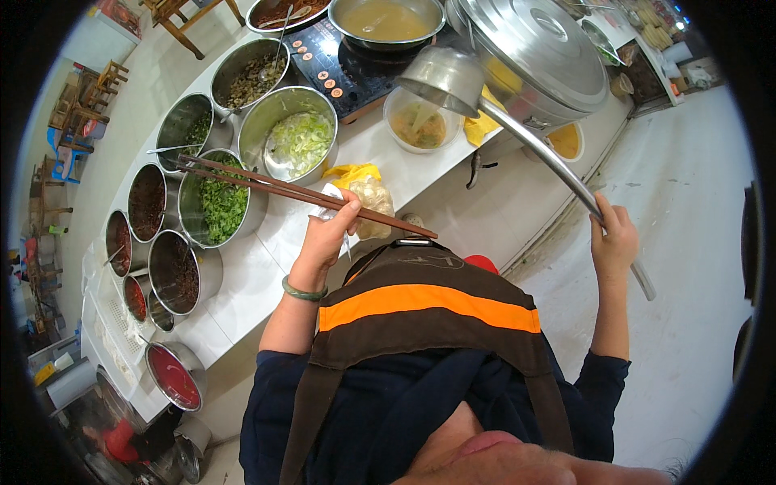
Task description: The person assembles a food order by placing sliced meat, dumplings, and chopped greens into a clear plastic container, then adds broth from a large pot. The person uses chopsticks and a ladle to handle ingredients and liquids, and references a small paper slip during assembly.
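Along the white bench [242, 283], everything is placed from the clear plastic bowl [420, 121] that stood near its far edge. Largest was the big steel pot with its domed lid [541, 48], just right of the bowl. Beyond the bowl, a pan of pale broth [386, 20] sat on a black cooktop [339, 69]. Left of the bowl stood a steel basin of shredded cabbage [295, 137], and further left a row of smaller steel tubs, one with chopped greens [220, 206], others with dark and red seasonings. A crumpled plastic bag with yellow [368, 194] lay nearer the person than the bowl.

The right hand [613, 242], well right of the bowl, had its fingers wrapped around the long handle of a steel ladle [444, 79], whose tilted cup hung directly over the bowl, a thin stream falling into the soup. The left hand [327, 234], nearer than the bowl and to its left, had its fingers pinched around a pair of long brown chopsticks [283, 187], their tips over the greens tub.
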Available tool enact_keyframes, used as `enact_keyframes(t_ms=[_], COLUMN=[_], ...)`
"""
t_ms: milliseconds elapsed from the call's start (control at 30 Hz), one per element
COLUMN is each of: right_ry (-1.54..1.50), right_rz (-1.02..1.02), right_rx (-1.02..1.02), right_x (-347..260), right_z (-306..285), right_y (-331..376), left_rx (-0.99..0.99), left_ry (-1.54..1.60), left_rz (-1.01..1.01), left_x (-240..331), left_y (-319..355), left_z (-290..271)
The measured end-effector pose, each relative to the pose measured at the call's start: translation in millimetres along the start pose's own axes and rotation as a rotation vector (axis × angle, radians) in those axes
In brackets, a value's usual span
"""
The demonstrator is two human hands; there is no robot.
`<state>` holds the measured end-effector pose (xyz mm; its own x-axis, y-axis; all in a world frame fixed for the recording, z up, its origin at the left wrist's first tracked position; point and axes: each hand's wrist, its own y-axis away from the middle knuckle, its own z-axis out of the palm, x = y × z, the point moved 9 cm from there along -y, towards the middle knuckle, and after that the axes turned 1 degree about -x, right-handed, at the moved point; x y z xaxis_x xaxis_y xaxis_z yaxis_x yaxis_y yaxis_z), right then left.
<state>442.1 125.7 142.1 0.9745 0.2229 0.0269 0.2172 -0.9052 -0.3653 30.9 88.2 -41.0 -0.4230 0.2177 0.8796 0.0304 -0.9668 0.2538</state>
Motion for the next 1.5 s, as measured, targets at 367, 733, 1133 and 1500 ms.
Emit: enact_keyframes(t_ms=[367, 733, 1133, 1500], right_ry=[-0.102, 0.128, 0.205, -0.600], right_rz=[0.217, -0.057, -0.142, 0.071], right_rx=[-0.110, -0.051, -0.204, -0.824], right_x=[23.4, -50.6, -76.9, -43.3], right_z=[-10.6, 75.4, 99.0, 135.1], right_y=[-48.8, -206.8, -237.9, -230.1], left_rx=[0.005, 0.168, 0.270, 0.245], left_ry=[0.006, 0.093, 0.163, 0.156], left_rz=[0.017, 0.103, 0.132, 0.131], left_x=[5.5, 10.8, 8.0, 15.1], left_y=[-1.6, 25.9, 44.4, 39.5], left_z=[-3.0, -35.0, -60.3, -51.5])
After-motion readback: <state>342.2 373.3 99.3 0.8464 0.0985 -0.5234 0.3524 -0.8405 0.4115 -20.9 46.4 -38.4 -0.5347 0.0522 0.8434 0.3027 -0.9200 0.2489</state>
